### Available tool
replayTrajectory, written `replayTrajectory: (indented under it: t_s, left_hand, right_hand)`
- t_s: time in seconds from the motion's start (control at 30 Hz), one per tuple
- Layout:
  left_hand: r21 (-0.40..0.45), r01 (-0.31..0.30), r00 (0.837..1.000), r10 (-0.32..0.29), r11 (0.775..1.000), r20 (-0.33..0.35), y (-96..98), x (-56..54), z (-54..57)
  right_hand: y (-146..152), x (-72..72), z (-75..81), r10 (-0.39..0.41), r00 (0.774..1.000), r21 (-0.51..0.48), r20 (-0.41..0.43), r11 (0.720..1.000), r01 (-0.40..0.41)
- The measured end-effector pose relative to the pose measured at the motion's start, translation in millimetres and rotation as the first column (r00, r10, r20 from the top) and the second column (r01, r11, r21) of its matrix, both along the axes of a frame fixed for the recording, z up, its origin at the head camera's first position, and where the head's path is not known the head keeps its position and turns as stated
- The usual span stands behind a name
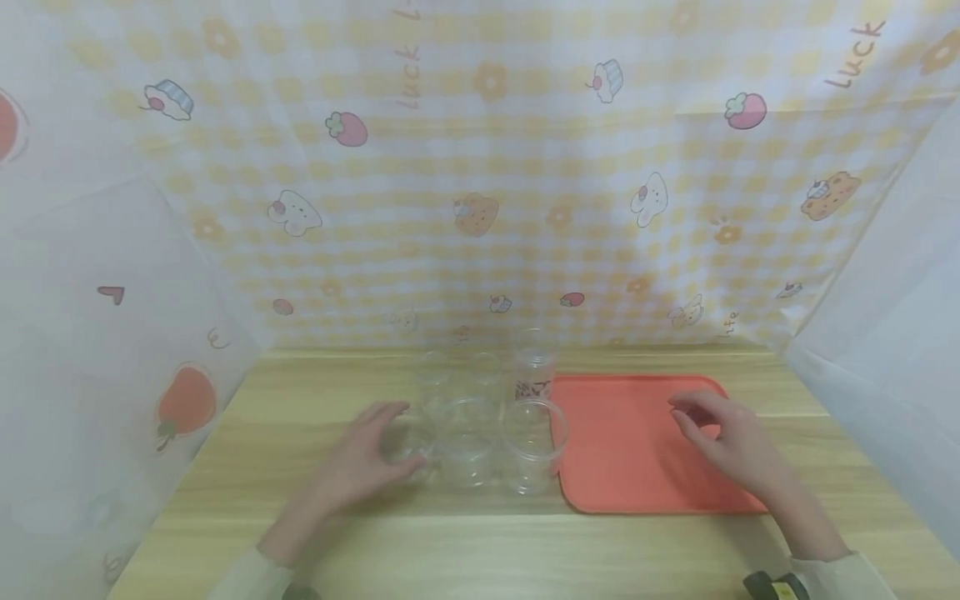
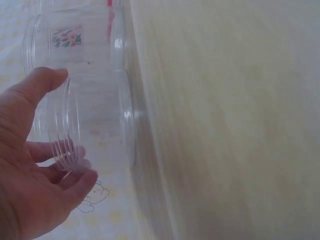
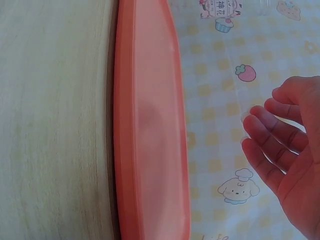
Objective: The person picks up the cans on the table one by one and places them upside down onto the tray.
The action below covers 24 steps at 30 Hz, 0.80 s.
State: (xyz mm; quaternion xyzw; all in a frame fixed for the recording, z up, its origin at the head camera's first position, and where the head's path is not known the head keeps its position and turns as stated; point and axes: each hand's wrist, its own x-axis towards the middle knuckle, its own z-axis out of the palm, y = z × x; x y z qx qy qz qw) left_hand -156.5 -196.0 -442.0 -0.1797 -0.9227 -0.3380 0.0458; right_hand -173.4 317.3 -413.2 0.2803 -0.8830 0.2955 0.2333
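Note:
Several clear plastic jars stand close together on the table, left of the tray. My left hand (image 1: 365, 457) is at the leftmost of them. In the left wrist view, its thumb and curved fingers span the ringed rim of this clear jar (image 2: 102, 120), one on each side. Beside it in that view is another clear jar (image 2: 100, 47), through which a flower print shows. My right hand (image 1: 731, 433) hovers over the red tray (image 1: 622, 450), fingers loosely bent and holding nothing. In the right wrist view, the same hand (image 3: 295, 150) is above the tray's level.
At the back of the group is a tall clear container (image 1: 535, 375) with a dark-patterned label, next to the tray's left edge. A yellow-checked cloth (image 1: 525, 250) with cartoon prints hangs behind the wooden table (image 1: 480, 550). White sheets close off both sides.

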Motion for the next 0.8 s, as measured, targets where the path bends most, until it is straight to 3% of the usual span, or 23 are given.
replayTrajectory:
  t_s: [0.23, 0.57, 0.8]
  left_hand:
    - [-0.031, -0.031, 0.999, 0.03, 0.999, -0.036, 3.4, -1.1, 4.0]
    - [-0.05, -0.069, 0.997, 0.071, 0.996, 0.026, 9.1, 1.0, 19.5]
    - [-0.063, -0.069, 0.997, 0.071, 0.996, 0.035, 8.6, -1.4, 20.7]
  right_hand:
    - [0, -0.8, -0.7, -0.003, 1.0, 0.004, 0.008, 1.0, 0.003]
    - [-2, -0.8, -1.3, 0.008, 1.0, 0.0, 0.009, 1.0, -0.008]
    - [-1, -2.1, -3.8, 0.006, 1.0, -0.005, 0.014, 1.0, -0.006]
